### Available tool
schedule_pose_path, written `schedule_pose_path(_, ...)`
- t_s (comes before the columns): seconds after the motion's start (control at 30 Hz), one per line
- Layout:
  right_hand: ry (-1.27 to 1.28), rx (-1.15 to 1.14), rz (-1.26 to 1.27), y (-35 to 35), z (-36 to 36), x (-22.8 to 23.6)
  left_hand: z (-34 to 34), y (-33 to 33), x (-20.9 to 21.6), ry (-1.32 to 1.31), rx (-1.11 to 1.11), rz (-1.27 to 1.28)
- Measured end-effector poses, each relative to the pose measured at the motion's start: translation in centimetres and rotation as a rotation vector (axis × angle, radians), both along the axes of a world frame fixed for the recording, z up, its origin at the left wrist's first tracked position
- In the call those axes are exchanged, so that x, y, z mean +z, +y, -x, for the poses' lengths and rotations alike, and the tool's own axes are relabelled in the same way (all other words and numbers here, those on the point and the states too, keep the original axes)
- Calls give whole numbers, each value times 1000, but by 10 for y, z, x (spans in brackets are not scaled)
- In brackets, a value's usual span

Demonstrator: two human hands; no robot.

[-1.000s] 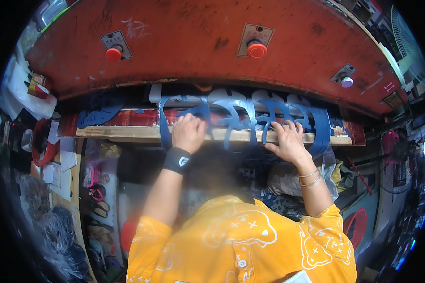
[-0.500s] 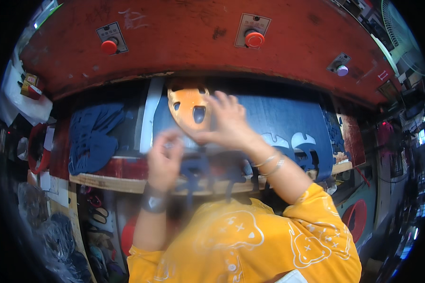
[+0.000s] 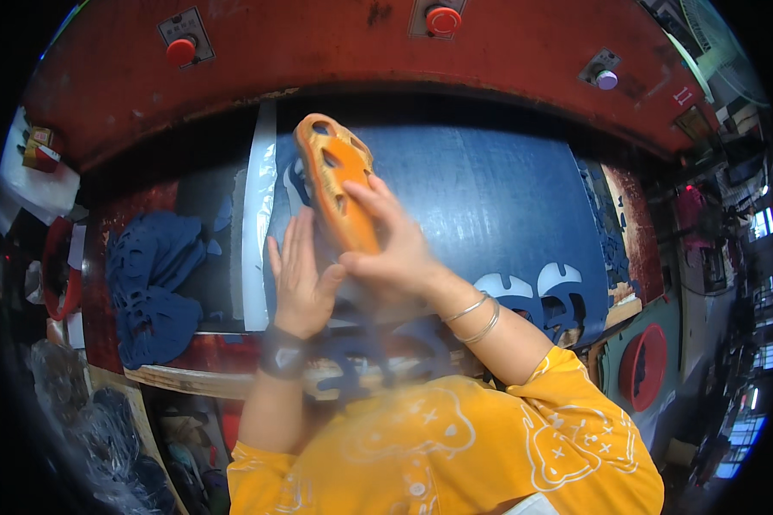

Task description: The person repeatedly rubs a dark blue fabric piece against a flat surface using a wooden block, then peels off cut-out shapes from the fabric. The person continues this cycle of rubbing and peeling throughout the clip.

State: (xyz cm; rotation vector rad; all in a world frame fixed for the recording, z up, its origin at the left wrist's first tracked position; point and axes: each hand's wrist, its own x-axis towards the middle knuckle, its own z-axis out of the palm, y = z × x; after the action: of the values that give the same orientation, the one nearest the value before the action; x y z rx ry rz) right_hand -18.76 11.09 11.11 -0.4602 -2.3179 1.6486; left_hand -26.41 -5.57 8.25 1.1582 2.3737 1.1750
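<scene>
My right hand (image 3: pixel 395 253) grips an orange, shoe-shaped cutting die (image 3: pixel 345 165) with several openings, thumb on the near end and fingers over its right side. The die is tilted up on its side above a dark blue sheet (image 3: pixel 464 189). Just left of it is my left hand (image 3: pixel 302 276), open with fingers stretched out and thumb apart; whether it touches the die I cannot tell. A curved cut shows in the sheet beside the die. Near the sheet's front edge are more cut-out shapes, with white showing at two of them (image 3: pixel 502 287).
A red machine beam (image 3: pixel 318 56) with red push buttons (image 3: pixel 181 51) spans the far side. Blue cut scraps (image 3: pixel 155 283) are heaped at left. A wooden edge (image 3: pixel 206 380) runs along the table front. At right stands a red basin (image 3: pixel 644 367).
The die has gone from lying flat on the sheet to tilted up in my right hand, which closed on it. My left hand opened and straightened its fingers beside it.
</scene>
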Motion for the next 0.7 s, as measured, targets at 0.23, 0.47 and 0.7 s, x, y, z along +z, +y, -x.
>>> schedule_pose_path(0.23,166,-15,724,33,-41,21,-22,1,1,297,204,171)
schedule_pose_path(0.47,-164,-159,-382,48,-50,32,-16,3,-5,240,213,36)
schedule_pose_path(0.7,-193,-5,-502,59,-59,15,14,-12,-4,-150,38,-175)
